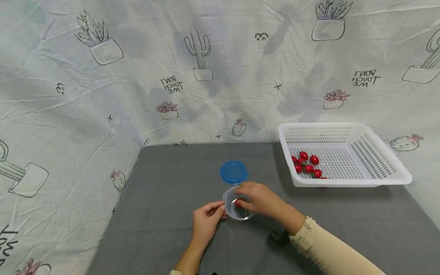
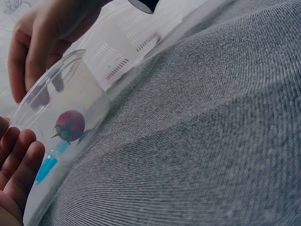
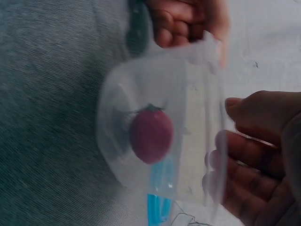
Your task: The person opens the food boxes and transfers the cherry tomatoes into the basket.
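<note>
A clear plastic container (image 1: 240, 216) stands on the grey cloth, with one cherry tomato (image 2: 70, 125) lying at its bottom. My left hand (image 1: 205, 222) pinches the container's left rim between thumb and fingers. From the right, my right hand (image 1: 260, 199) reaches over the rim, its fingertips dipping inside. In the right wrist view the tomato (image 3: 151, 136) lies apart from those loosely bent fingers (image 3: 249, 176), which hold nothing. Just behind the container lies a round blue lid (image 1: 233, 172).
A white perforated basket (image 1: 350, 182) stands at the back right, with several cherry tomatoes (image 1: 309, 169) in its left part. Behind the table (image 1: 165, 191) hangs a pale cloth (image 1: 240, 57) printed with cactus drawings. A dark strap (image 1: 279, 238) shows beneath my right wrist.
</note>
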### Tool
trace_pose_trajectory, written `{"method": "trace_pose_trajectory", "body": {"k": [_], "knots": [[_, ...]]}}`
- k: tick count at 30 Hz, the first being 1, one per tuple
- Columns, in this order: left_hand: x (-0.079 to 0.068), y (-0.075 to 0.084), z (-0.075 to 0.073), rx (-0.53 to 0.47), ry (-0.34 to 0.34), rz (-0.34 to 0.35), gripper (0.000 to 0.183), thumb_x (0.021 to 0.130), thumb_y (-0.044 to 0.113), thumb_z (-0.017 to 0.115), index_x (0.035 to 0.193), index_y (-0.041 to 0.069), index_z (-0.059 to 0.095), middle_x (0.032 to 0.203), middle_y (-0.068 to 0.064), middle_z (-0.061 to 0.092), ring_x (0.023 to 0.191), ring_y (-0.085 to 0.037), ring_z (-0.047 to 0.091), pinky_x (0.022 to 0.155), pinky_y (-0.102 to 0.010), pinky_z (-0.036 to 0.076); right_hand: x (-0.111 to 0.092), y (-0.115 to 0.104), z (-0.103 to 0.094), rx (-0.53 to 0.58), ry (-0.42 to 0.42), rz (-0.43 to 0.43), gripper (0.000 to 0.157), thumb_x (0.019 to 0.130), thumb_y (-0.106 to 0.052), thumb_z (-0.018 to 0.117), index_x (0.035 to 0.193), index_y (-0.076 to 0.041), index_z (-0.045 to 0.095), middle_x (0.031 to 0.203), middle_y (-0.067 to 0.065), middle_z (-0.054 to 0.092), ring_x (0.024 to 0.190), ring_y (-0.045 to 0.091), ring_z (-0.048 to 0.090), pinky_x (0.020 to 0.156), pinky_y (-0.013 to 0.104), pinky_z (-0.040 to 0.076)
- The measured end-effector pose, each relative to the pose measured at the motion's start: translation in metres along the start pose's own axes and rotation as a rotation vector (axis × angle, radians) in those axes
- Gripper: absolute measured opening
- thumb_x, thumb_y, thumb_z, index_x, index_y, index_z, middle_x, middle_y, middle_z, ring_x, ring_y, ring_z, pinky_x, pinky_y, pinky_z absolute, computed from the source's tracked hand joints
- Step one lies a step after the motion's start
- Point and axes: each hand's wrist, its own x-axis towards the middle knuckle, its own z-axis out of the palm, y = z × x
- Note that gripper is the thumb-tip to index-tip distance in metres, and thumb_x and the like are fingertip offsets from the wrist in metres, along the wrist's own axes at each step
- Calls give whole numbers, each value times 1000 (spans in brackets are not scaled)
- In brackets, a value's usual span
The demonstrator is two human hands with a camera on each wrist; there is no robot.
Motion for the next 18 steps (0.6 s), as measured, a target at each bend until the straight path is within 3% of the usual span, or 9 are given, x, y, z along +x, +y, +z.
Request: {"method": "trace_pose_trajectory", "body": {"k": [4,8,14,18], "knots": [[0,1,0,5,0,-4,14,87,2,73,95,-9,72,74,-26,69,63,-17,70,60,-34,62,3,-6,8,-93,-86,5,20,80,-15,81,95,-9,71,86,0,66,73,10,59,62,23,52],[1,2,0,-5,1,-16,14,86,1,73,95,-10,72,75,-25,70,63,-17,70,60,-34,62,9,-14,12,-164,-165,89,12,80,-9,79,84,-9,68,74,-1,59,62,10,51,54,23,46],[1,2,0,-10,2,-29,13,85,-3,72,95,-11,71,76,-24,71,63,-18,71,60,-35,62,15,-23,16,-140,-245,219,17,79,4,74,74,-10,65,67,-2,58,56,10,44,51,26,42],[1,1,0,-22,1,-37,12,85,-3,72,95,-11,72,77,-24,71,63,-18,71,59,-35,62,16,-24,20,-117,-257,250,18,78,4,76,73,-11,66,66,-2,59,56,10,46,51,26,43]]}}
